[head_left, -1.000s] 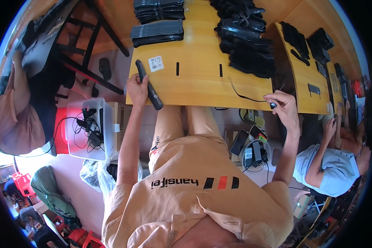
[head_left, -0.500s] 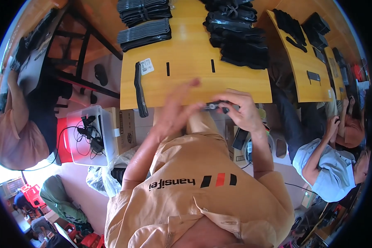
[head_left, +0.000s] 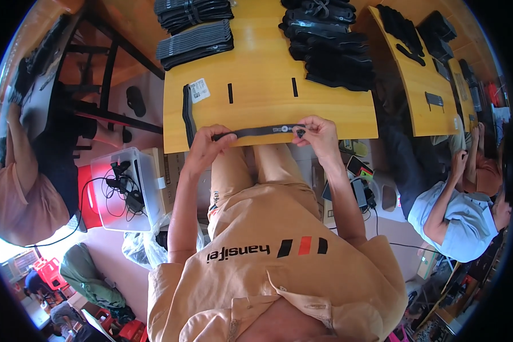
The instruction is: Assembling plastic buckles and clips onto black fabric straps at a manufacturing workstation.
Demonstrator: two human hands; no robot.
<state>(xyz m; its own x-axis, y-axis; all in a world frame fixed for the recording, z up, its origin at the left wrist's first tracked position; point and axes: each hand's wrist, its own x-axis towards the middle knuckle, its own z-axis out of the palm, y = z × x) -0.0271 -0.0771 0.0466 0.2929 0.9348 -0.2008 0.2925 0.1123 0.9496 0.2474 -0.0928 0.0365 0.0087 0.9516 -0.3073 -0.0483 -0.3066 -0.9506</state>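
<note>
A thin black strap (head_left: 260, 131) is stretched level between my two hands at the near edge of the yellow wooden table (head_left: 268, 105). My left hand (head_left: 207, 149) pinches its left end. Its right end, where a small dark clasp sits, is pinched by my right hand (head_left: 315, 133). Another black strap (head_left: 187, 114) lies along the table's left edge, beside a small white label (head_left: 199, 89).
Stacks of black straps (head_left: 195, 43) sit at the table's far left, and a heap of black pieces (head_left: 332, 48) at its far right. A clear bin with cables (head_left: 125, 188) stands to my left. Other people sit at left (head_left: 17, 188) and right (head_left: 450, 211).
My left hand let go of the strap at the table's left edge and came to the middle. My right hand moved in from the right, and both now hold one strap taut.
</note>
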